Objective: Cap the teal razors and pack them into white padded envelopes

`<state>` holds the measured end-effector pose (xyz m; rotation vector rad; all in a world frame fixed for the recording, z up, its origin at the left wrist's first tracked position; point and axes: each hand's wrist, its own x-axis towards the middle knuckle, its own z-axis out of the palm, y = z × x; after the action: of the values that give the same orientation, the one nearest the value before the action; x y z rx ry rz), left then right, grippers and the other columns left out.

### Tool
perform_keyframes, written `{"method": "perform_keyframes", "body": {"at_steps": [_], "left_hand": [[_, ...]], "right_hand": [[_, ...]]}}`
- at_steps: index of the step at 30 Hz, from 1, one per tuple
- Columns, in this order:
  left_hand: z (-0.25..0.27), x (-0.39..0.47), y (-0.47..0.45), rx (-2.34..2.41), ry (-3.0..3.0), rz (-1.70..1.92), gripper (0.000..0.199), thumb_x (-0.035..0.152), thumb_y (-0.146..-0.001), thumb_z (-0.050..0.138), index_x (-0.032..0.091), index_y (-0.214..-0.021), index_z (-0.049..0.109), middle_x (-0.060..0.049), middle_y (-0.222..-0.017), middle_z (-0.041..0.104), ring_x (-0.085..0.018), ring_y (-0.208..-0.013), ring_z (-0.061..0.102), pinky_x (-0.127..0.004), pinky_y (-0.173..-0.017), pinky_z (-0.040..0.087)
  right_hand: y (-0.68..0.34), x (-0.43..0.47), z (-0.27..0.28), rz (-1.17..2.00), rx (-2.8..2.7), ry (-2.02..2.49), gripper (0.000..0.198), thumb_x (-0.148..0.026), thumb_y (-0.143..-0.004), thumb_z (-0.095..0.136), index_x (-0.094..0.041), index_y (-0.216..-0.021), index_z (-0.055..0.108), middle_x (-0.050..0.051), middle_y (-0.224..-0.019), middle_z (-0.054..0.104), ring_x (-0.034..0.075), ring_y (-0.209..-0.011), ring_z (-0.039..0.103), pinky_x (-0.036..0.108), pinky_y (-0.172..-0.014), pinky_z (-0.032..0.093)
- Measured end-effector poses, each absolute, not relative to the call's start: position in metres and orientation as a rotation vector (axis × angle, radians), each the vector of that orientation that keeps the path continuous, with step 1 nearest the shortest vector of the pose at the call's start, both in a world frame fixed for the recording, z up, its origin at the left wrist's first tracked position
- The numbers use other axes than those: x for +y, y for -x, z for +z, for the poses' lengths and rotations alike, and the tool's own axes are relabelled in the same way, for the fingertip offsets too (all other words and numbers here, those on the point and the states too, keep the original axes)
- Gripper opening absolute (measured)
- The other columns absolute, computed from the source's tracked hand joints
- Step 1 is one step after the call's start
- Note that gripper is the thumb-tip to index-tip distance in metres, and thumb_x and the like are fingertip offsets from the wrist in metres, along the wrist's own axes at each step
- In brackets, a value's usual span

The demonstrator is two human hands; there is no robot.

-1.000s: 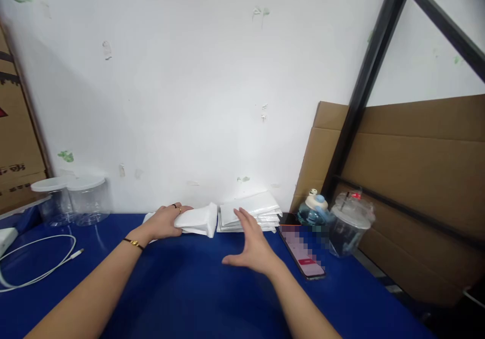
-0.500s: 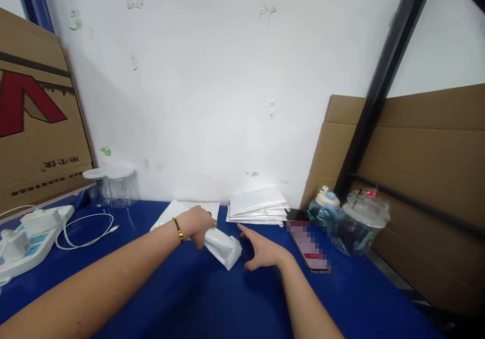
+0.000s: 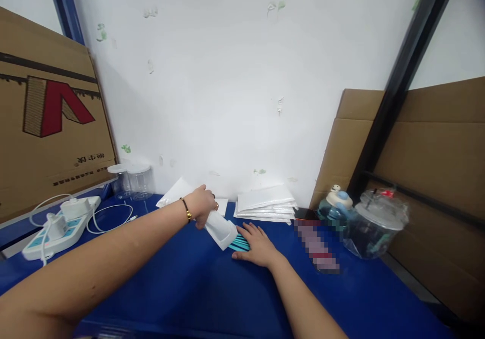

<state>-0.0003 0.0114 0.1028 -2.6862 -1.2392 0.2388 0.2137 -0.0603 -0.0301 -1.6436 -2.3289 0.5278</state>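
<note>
My left hand [image 3: 205, 206] is closed around a white envelope [image 3: 221, 232], tilted with its mouth pointing down and right. Several thin teal strips [image 3: 241, 243] show on the blue table at that mouth; what they are is unclear. Beside them my right hand [image 3: 258, 246] lies low over the table, fingers spread, its fingertips at the strips' right side. A raised white flap [image 3: 178, 191] shows behind my left wrist; whether it belongs to the held envelope, I cannot tell.
A stack of white envelopes [image 3: 266, 203] lies against the wall. To the right are a phone [image 3: 318, 248], a blue-and-cream bottle [image 3: 335, 207] and a bagged lidded cup [image 3: 375, 225]. On the left stand clear jars [image 3: 140, 182] and a power strip [image 3: 71, 230] with a white cable [image 3: 109, 228].
The teal strips have come into view at the envelope's mouth. My right hand has lowered and flattened beside them. The white flap behind my left hand has risen, and the view has shifted left.
</note>
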Motion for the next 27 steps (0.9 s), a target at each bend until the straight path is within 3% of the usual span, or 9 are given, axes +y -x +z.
{"method": "perform_keyframes", "body": {"at_steps": [4, 11, 18, 22, 25, 27], "left_hand": [[0.109, 0.012, 0.001, -1.236, 2.651, 0.193, 0.040, 0.020, -0.026, 0.083, 0.025, -0.062, 0.066, -0.005, -0.079, 0.065, -0.030, -0.096, 0.051, -0.044, -0.095, 0.020], [0.135, 0.004, 0.014, -1.205, 2.575, 0.258, 0.051, 0.000, -0.019, 0.078, 0.020, -0.064, 0.065, -0.006, -0.084, 0.063, -0.032, -0.097, 0.046, -0.046, -0.095, 0.015], [0.160, 0.006, 0.040, -1.297, 2.529, 0.264, 0.051, 0.011, -0.031, 0.081, 0.023, -0.079, 0.068, -0.006, -0.092, 0.063, -0.031, -0.100, 0.044, -0.045, -0.095, 0.016], [0.165, 0.007, 0.063, -1.375, 2.525, 0.294, 0.066, 0.011, -0.030, 0.081, 0.026, -0.093, 0.068, -0.007, -0.094, 0.064, -0.031, -0.099, 0.047, -0.047, -0.094, 0.019], [0.162, 0.010, 0.089, -1.504, 2.477, 0.405, 0.077, 0.011, -0.030, 0.079, 0.029, -0.103, 0.066, -0.007, -0.098, 0.065, -0.032, -0.099, 0.049, -0.049, -0.094, 0.022], [0.155, 0.013, 0.109, -1.608, 2.452, 0.472, 0.077, 0.015, -0.033, 0.078, 0.031, -0.107, 0.064, -0.008, -0.101, 0.064, -0.034, -0.101, 0.050, -0.050, -0.095, 0.023]], "right_hand": [[-0.205, -0.061, -0.031, 0.455, -2.327, 1.649, 0.087, -0.075, -0.070, 0.048, -0.034, -0.143, 0.022, 0.003, -0.152, 0.022, 0.031, -0.139, 0.010, 0.047, -0.111, 0.009], [-0.201, -0.062, -0.032, 0.407, -2.344, 1.678, 0.071, -0.072, -0.079, 0.036, -0.036, -0.140, 0.030, 0.002, -0.151, 0.023, 0.030, -0.139, 0.012, 0.047, -0.111, 0.010], [-0.201, -0.064, -0.031, 0.418, -2.345, 1.666, 0.072, -0.075, -0.079, 0.033, -0.038, -0.140, 0.028, 0.002, -0.151, 0.024, 0.030, -0.139, 0.013, 0.047, -0.111, 0.012], [-0.202, -0.063, -0.032, 0.400, -2.328, 1.642, 0.073, -0.074, -0.078, 0.038, -0.036, -0.140, 0.030, 0.002, -0.149, 0.028, 0.029, -0.138, 0.016, 0.047, -0.111, 0.011], [-0.211, -0.059, -0.032, 0.397, -2.256, 1.591, 0.068, -0.068, -0.082, 0.038, -0.033, -0.140, 0.032, 0.003, -0.146, 0.035, 0.027, -0.136, 0.024, 0.046, -0.111, 0.013], [-0.220, -0.055, -0.030, 0.380, -2.156, 1.571, 0.057, -0.058, -0.088, 0.035, -0.028, -0.137, 0.039, 0.005, -0.139, 0.044, 0.024, -0.131, 0.034, 0.042, -0.109, 0.021]]}}
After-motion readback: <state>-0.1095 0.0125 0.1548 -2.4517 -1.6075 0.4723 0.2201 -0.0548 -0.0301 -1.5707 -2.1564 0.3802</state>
